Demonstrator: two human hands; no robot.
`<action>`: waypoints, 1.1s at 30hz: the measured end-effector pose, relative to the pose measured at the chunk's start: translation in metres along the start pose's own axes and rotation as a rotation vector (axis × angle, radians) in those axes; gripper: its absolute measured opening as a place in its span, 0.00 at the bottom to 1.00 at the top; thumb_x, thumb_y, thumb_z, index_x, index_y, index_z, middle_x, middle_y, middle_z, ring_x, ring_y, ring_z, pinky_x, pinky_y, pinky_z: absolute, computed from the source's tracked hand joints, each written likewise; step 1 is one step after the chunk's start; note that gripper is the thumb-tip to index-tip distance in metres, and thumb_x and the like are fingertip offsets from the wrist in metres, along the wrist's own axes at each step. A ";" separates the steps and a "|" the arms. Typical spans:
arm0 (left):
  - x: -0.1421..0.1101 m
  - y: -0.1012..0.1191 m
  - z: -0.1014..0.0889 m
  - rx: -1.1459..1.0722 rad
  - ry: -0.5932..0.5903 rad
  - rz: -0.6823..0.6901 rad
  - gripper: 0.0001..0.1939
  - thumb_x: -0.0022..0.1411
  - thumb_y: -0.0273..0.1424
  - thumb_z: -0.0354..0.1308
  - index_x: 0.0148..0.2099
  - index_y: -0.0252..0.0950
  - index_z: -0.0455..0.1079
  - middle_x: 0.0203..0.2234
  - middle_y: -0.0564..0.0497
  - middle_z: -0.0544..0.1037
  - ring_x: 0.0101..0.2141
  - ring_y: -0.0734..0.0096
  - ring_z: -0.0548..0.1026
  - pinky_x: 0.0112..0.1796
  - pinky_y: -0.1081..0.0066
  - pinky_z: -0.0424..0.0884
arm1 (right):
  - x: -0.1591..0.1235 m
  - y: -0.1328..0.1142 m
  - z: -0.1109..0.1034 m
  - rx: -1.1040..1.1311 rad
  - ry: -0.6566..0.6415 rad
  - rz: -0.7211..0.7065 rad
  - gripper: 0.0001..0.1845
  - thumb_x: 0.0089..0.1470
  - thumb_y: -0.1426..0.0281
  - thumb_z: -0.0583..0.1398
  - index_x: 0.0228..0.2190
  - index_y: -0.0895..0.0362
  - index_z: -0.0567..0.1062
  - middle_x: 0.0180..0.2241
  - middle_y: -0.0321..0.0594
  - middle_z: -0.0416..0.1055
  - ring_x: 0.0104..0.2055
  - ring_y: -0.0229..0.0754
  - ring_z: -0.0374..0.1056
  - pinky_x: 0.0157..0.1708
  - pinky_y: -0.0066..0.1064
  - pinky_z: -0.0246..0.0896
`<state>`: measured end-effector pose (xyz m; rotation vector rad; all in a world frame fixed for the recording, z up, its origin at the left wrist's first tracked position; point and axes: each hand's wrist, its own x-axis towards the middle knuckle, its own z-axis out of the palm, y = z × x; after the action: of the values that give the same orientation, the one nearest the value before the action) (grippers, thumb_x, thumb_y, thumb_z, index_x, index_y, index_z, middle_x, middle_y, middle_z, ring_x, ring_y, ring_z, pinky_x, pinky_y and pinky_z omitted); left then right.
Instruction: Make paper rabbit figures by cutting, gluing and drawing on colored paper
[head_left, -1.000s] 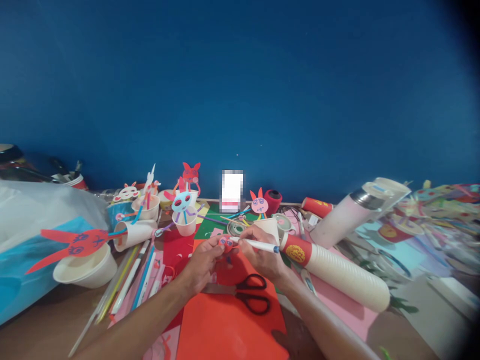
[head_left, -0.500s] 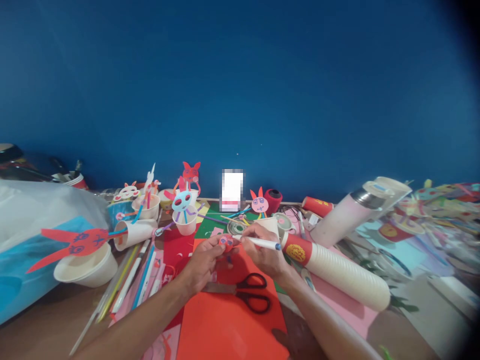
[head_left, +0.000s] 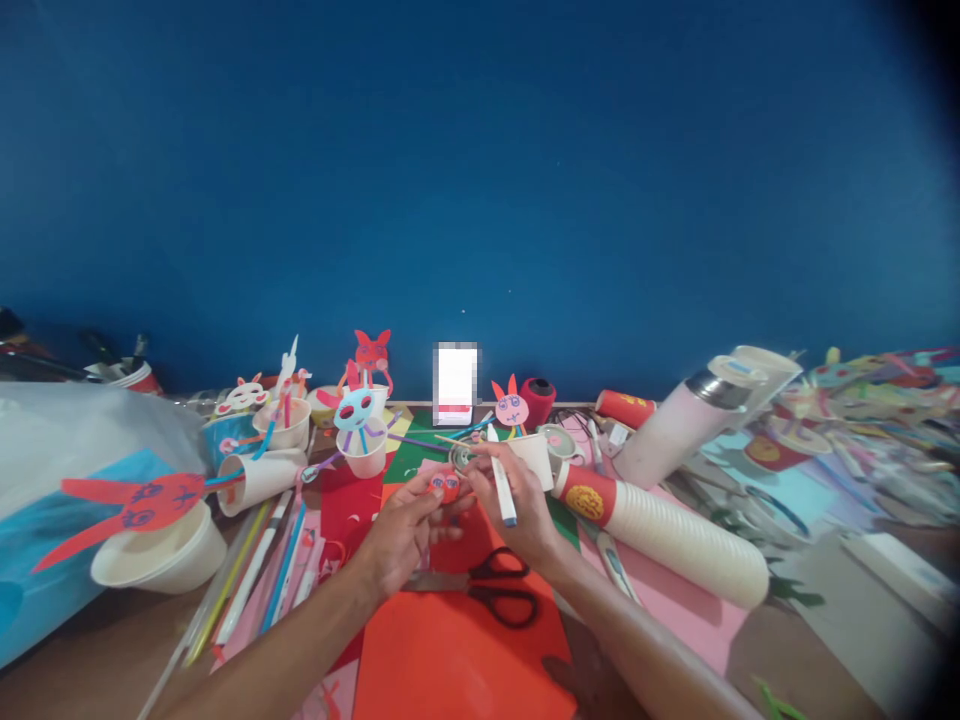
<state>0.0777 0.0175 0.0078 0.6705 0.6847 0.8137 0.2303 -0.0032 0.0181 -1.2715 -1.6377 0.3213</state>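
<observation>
Hands meet mid-frame, just above the scissors (head_left: 491, 590): left hand (head_left: 405, 530) pinches a small red paper face (head_left: 445, 486) up off the table (head_left: 97, 660), probably so it's easier to draw on. Right hand (head_left: 517, 500) is wrapped round a white marker (head_left: 501, 480), tip lifted clear. Left of centre, paper cups (head_left: 364, 450) hold straw-legged bunny cutouts

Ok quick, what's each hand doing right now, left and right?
Left hand: closed, pinching a small red paper face between its fingertips.
Right hand: closed around a white marker, held nearly upright beside the face.
</observation>
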 end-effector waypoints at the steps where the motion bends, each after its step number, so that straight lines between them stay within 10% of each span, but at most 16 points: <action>1: 0.000 0.000 0.000 -0.008 0.002 0.006 0.16 0.56 0.23 0.53 0.48 0.34 0.63 0.36 0.43 0.77 0.36 0.61 0.76 0.28 0.69 0.73 | 0.000 0.000 0.000 -0.010 -0.009 -0.008 0.11 0.52 0.72 0.55 0.40 0.54 0.67 0.32 0.38 0.72 0.35 0.41 0.69 0.38 0.33 0.62; 33: -0.002 0.000 0.006 0.105 0.140 0.000 0.11 0.52 0.26 0.57 0.40 0.32 0.69 0.40 0.42 0.76 0.35 0.63 0.77 0.26 0.73 0.72 | 0.001 0.000 -0.012 0.081 -0.060 0.030 0.13 0.58 0.69 0.47 0.37 0.54 0.71 0.26 0.37 0.71 0.31 0.41 0.68 0.35 0.32 0.62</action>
<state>0.0813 0.0142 0.0118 0.7124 0.8589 0.8348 0.2403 -0.0064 0.0248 -1.2364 -1.6412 0.4436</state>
